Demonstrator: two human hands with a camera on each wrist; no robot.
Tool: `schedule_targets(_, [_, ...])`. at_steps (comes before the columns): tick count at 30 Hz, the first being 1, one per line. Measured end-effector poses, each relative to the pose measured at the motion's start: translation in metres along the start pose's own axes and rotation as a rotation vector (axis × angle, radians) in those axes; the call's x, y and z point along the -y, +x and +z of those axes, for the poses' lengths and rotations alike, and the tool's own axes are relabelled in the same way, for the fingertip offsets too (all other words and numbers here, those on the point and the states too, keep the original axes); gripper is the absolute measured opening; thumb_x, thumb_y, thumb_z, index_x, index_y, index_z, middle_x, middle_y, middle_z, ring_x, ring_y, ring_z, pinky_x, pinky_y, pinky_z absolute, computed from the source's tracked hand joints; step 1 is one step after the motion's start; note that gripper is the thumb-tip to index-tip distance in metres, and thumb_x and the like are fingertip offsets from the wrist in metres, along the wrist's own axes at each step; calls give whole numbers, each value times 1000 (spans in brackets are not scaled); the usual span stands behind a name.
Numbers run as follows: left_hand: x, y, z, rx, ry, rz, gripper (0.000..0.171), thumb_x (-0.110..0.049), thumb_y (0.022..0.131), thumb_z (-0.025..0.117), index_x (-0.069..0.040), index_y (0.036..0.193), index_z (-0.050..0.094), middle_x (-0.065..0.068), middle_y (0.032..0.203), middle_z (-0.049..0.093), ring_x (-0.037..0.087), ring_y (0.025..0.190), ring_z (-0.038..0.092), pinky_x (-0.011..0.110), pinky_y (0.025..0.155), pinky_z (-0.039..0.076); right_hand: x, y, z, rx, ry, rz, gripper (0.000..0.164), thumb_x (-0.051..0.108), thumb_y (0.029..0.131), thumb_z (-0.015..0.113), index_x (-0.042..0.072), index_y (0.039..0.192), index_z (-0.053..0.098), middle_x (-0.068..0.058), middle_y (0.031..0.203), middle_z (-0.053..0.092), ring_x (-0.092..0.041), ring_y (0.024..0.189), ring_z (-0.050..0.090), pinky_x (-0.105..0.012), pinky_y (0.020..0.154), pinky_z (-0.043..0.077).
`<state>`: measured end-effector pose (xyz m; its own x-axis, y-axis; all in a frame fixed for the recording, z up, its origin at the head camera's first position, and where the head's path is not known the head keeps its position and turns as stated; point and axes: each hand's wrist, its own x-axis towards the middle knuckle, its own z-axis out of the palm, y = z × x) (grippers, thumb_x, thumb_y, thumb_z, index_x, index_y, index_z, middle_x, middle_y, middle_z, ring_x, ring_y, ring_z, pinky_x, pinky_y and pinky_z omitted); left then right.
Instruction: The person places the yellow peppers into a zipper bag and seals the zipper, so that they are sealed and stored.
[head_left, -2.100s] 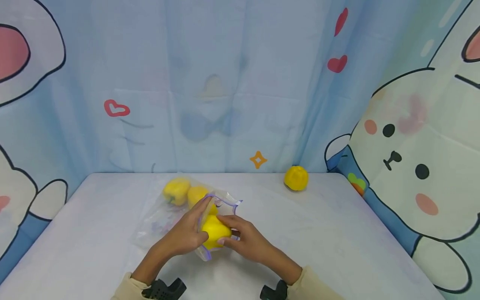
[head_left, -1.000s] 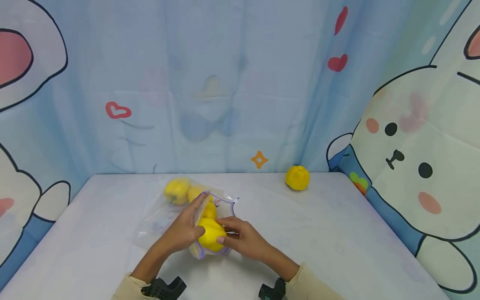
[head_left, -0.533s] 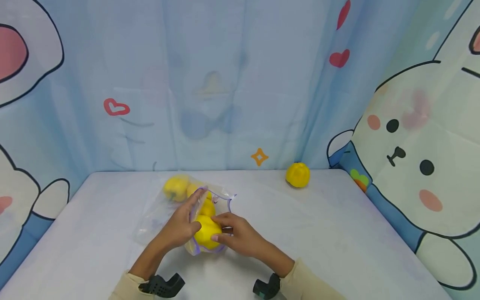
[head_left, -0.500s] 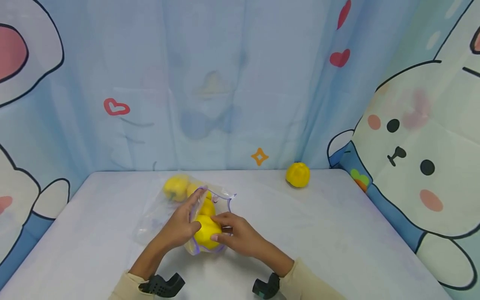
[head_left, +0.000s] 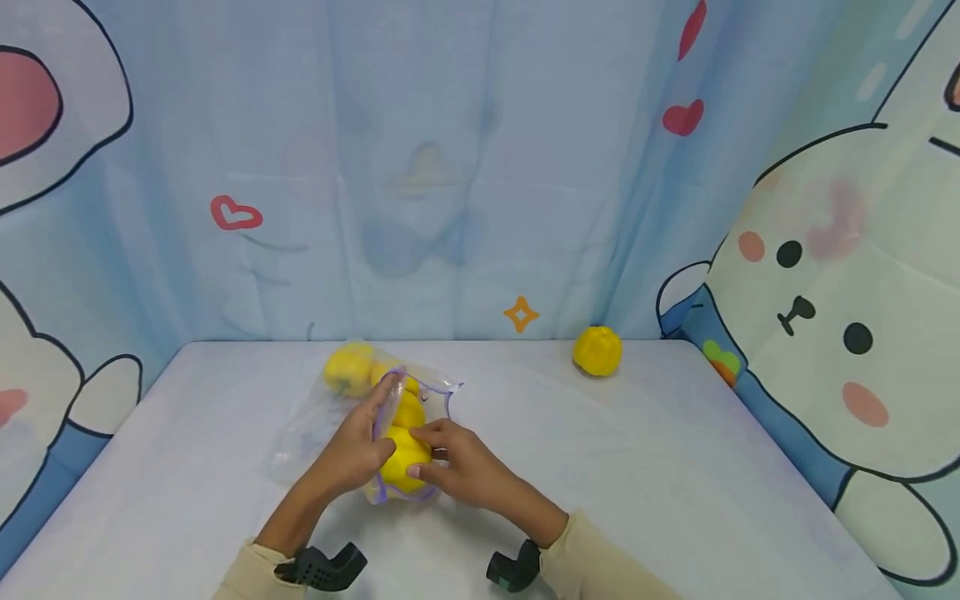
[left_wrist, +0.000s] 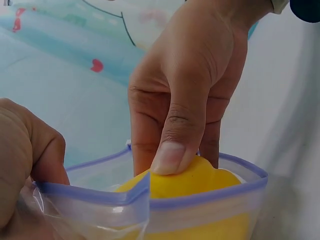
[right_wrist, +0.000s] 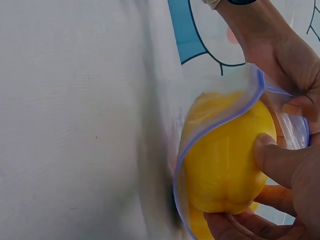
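Note:
A clear zip bag (head_left: 300, 437) with a purple zip edge lies on the table, its mouth toward me. Several yellow bell peppers are in it, one of them (head_left: 348, 369) at the far end. My left hand (head_left: 348, 454) holds the bag's rim at the mouth, its index finger stretched along the edge. With thumb and fingers my right hand (head_left: 468, 467) grips a yellow bell pepper (right_wrist: 227, 157) inside the mouth. In the left wrist view the right thumb (left_wrist: 170, 157) presses on that pepper, and the purple rim surrounds it.
One more yellow bell pepper (head_left: 597, 351) stands alone at the table's back right. The white table (head_left: 675, 483) ends at a blue cartoon curtain (head_left: 420, 275). A black wrist camera (head_left: 322, 568) sits on each forearm.
Both hands have shifted left with the bag mouth and the gripped pepper, which now sits deeper within the mouth. The lone pepper at the back has stayed put.

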<state>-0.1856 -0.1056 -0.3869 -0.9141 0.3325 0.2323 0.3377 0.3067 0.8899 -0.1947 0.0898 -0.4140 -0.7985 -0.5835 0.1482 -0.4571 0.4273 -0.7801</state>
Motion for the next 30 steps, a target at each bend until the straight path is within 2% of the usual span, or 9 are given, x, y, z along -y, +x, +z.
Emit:
schedule_targets(6, [0, -1, 0, -15, -29, 2, 85, 12, 77, 48, 1, 154, 15, 10, 161, 16, 28, 145, 15, 48, 113, 23, 2, 4, 1, 10, -34, 1, 53, 18, 89, 70, -3, 135, 54, -9, 119, 57, -18, 108, 59, -26, 91, 50])
schedule_targets(8, [0, 0, 2, -10, -24, 17, 85, 13, 77, 48, 1, 154, 15, 10, 161, 16, 26, 146, 12, 46, 115, 19, 3, 4, 0, 13, -63, -3, 52, 19, 90, 69, -3, 134, 55, -9, 119, 57, -17, 107, 59, -25, 91, 50])
schedule_targets(11, [1, 1, 4, -3, -13, 36, 84, 13, 78, 47, 1, 154, 15, 10, 161, 16, 26, 146, 11, 46, 115, 19, 4, 4, -1, 13, -106, -10, 52, 21, 90, 69, -3, 134, 55, -9, 119, 57, -16, 106, 59, -25, 91, 50])
schedule_targets(13, [2, 1, 3, -9, -9, 30, 83, 13, 78, 47, 1, 154, 15, 9, 161, 17, 26, 146, 11, 44, 115, 14, 4, 4, 0, 10, -115, -18, 53, 21, 90, 69, -3, 135, 55, -10, 119, 57, -17, 107, 59, -25, 91, 50])
schedule_targets(16, [3, 3, 1, -22, -49, 15, 82, 13, 78, 47, 2, 153, 15, 11, 160, 16, 26, 146, 12, 45, 116, 14, 3, 3, 1, -9, -122, -28, 55, 23, 90, 68, -3, 136, 53, -12, 121, 56, -20, 109, 59, -26, 91, 50])
schedule_targets(21, [3, 4, -4, -38, -131, -31, 83, 11, 78, 48, 1, 154, 15, 12, 161, 14, 29, 141, 23, 40, 113, 25, 1, -3, -4, -66, -64, -37, 59, 24, 92, 66, -4, 140, 47, -15, 134, 50, -25, 118, 55, -32, 96, 48])
schedule_targets(24, [1, 3, -6, -49, -145, -40, 84, 12, 78, 48, 0, 154, 15, 13, 161, 13, 31, 130, 31, 36, 105, 36, -3, -7, -11, -84, -16, -58, 59, 25, 93, 65, -3, 141, 46, -14, 137, 50, -26, 119, 55, -33, 98, 46])
schedule_targets(28, [-2, 2, -9, -61, -151, -38, 84, 12, 77, 49, 1, 154, 16, 16, 160, 13, 33, 129, 31, 42, 109, 33, -10, -15, -20, -102, 45, -114, 47, 20, 95, 62, 1, 137, 53, -14, 131, 57, -24, 116, 59, -31, 95, 48])
schedule_targets(30, [-3, 2, -11, -62, -158, -43, 84, 12, 78, 49, 1, 154, 15, 15, 161, 12, 33, 133, 28, 46, 113, 25, -14, -18, -24, -124, 83, -132, 40, 16, 96, 60, 2, 133, 58, -14, 127, 60, -22, 112, 61, -29, 91, 51])
